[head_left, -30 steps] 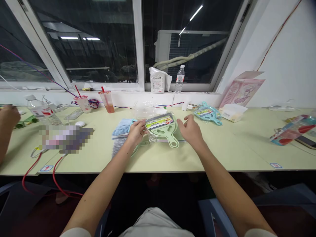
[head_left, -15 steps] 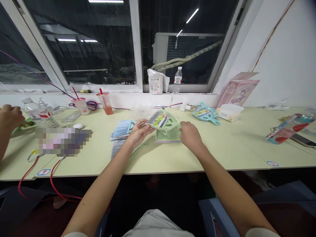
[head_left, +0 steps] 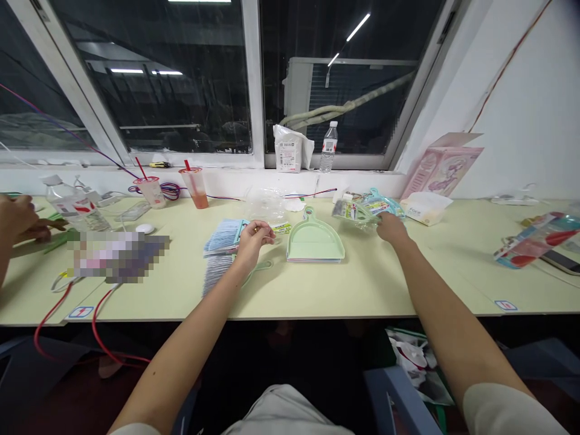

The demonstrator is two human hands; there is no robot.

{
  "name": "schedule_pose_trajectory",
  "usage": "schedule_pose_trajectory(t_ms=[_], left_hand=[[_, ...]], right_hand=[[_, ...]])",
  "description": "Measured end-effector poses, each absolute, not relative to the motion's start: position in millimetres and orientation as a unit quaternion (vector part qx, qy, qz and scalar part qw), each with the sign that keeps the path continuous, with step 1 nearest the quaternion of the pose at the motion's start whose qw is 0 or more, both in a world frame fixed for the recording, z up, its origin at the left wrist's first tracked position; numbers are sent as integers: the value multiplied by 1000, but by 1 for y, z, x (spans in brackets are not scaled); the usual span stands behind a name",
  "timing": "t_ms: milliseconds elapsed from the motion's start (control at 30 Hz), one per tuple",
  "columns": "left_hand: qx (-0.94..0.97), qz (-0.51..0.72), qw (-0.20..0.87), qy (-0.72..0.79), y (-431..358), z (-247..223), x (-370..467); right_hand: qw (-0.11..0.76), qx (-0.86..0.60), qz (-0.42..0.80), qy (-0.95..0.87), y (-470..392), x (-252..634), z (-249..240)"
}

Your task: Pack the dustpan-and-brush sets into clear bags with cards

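Observation:
My right hand grips the handle end of a light green dustpan-and-brush set in clear wrap, with a yellow label and grey bristles. It is held at the near edge of a blue wrapped dustpan set. My left hand hovers by the brushes, its fingers loosely curled and apart, with nothing visible in them. Beside that hand lie a blue-bristled brush and a grey-bristled brush. Between my hands rests a stack of dustpans, a green dustpan on top, its handle pointing away from me.
Crumpled clear plastic and a yellow label lie behind the brushes. Two drink cups, a tissue pack and a pink box stand toward the window. Another person's hands work at the far left.
My right hand has carried the wrapped green set rightward to the blue one. My left hand has let go of it and stayed near the brushes. The green dustpan is now uncovered to view.

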State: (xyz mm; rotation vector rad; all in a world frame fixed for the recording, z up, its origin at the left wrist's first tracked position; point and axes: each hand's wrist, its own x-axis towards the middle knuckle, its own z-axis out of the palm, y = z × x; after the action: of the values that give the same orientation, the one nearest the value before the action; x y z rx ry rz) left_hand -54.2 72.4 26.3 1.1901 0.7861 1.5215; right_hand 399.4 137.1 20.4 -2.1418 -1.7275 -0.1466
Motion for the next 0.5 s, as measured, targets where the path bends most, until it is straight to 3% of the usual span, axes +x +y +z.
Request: schedule_pose_trajectory(t_ms=[233,500], left_hand=[[498,627,508,318,70,28,-56],[495,634,504,314,69,30,-55]], right_hand=[[159,-709,-43,-686,155,403,-15],[144,-761,-145,-616,126,358,-2]])
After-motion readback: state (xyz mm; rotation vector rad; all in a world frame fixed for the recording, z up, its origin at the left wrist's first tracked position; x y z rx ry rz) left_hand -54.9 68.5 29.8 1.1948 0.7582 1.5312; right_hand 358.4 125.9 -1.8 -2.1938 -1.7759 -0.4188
